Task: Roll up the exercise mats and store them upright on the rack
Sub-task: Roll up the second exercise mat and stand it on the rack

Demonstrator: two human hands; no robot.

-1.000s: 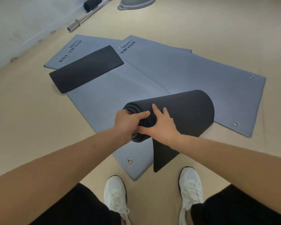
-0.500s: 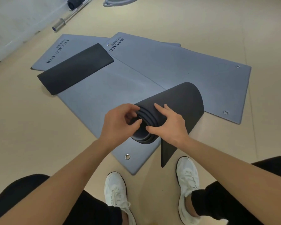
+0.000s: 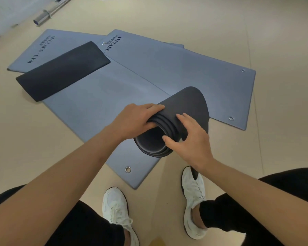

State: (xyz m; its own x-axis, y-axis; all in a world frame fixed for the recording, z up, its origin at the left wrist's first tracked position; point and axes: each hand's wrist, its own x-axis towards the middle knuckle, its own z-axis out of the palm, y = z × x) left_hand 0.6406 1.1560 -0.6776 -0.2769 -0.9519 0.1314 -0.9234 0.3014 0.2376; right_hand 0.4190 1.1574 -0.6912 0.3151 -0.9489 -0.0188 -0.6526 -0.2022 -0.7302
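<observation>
A black mat, loosely rolled, is held off the floor with its open spiral end facing me. My left hand grips the roll's left side, fingers over the top and thumb at the rim. My right hand holds the right side, thumb hooked on the coil's edge; a loose flap hangs below my wrist. Three grey mats lie flat and overlapping on the floor: a near one, a right one, a far left one. A small black mat lies flat across them. No rack is in view.
A steel barbell lies on the tan floor at the top left by the wall. My white shoes stand at the near grey mat's corner, which has a metal eyelet.
The roll has tipped so its open end faces me more, and the coil looks looser and wider. Both hands shifted round its rim. The view has moved closer to the mats.
</observation>
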